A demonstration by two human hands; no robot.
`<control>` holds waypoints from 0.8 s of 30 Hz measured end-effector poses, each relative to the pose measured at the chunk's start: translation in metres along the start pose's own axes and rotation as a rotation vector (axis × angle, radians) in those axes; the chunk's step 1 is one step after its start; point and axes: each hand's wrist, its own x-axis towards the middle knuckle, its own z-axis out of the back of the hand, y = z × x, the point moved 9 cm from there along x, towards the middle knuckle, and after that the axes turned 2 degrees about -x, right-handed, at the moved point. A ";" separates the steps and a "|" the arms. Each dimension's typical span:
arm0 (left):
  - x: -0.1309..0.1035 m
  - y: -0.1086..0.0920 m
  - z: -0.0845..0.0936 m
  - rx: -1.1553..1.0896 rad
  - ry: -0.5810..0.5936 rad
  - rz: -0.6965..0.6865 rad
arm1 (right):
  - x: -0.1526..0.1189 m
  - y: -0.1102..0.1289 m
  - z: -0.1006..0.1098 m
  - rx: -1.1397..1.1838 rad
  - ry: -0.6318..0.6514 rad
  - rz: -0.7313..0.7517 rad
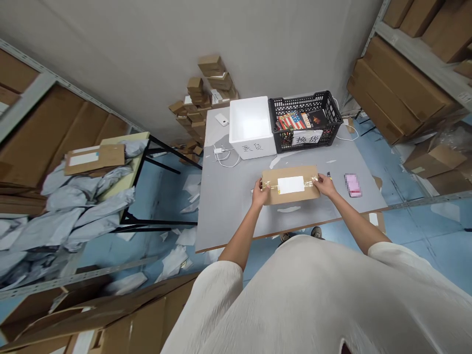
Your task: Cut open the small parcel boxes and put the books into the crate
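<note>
A flat brown cardboard box [273, 196] with a white label and clear tape at both ends is held above the front half of the grey table [228, 196]. My left hand [259, 192] grips its left end, thumb on the top face. At its right end, my right hand [324, 185] holds the edge the same way. Just beyond my right hand lies a small dark object [329, 175], partly hidden. Farther right, a pink item [353, 185] rests on the tabletop.
Behind the box stand a white foam bin [254, 147] and a black crate [283, 143] holding books. A white phone-like object [221, 119] and a white cable lie at the back left. Cartons are stacked by the wall; grey parcels [66, 196] fill the left side.
</note>
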 end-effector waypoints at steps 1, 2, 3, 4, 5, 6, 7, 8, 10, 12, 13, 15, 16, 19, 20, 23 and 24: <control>0.003 -0.003 0.001 -0.020 -0.002 0.001 | 0.000 0.004 -0.001 0.051 -0.007 0.029; 0.005 -0.007 0.002 -0.039 0.000 -0.001 | 0.001 0.008 -0.002 0.099 -0.018 0.055; 0.005 -0.009 0.002 -0.055 0.005 0.000 | 0.001 0.010 -0.004 0.139 -0.029 0.075; 0.005 -0.011 0.003 -0.064 0.010 0.003 | 0.000 0.011 -0.005 0.170 -0.037 0.085; 0.004 -0.011 0.002 -0.068 0.017 0.015 | 0.000 0.009 -0.007 0.188 -0.042 0.080; 0.001 -0.010 0.002 -0.068 0.021 0.035 | -0.001 0.006 -0.009 0.193 -0.044 0.059; -0.001 -0.008 0.001 -0.060 0.019 0.059 | -0.002 0.000 -0.010 0.182 -0.046 0.024; -0.004 -0.004 0.001 -0.044 0.009 0.083 | -0.003 -0.006 -0.010 0.156 -0.051 -0.019; -0.008 0.002 0.002 0.004 -0.033 0.119 | -0.004 -0.017 -0.005 0.075 -0.071 -0.106; -0.010 0.008 0.002 0.058 -0.074 0.139 | -0.005 -0.025 0.001 -0.014 -0.092 -0.171; -0.011 0.011 0.002 0.081 -0.081 0.147 | -0.005 -0.028 0.004 -0.053 -0.099 -0.196; -0.011 0.018 0.001 0.116 -0.069 0.167 | -0.005 -0.033 0.007 -0.116 -0.103 -0.243; -0.012 0.023 0.000 0.130 -0.056 0.179 | -0.006 -0.036 0.007 -0.139 -0.102 -0.263; -0.017 0.039 0.001 0.152 -0.014 0.226 | -0.009 -0.049 0.005 -0.181 -0.087 -0.311; -0.020 0.045 0.001 0.160 -0.005 0.244 | -0.010 -0.053 0.003 -0.192 -0.082 -0.326; -0.027 0.059 0.003 0.191 0.003 0.267 | -0.016 -0.065 0.001 -0.227 -0.077 -0.360; -0.028 0.061 0.003 0.198 -0.003 0.258 | -0.017 -0.068 0.000 -0.234 -0.080 -0.365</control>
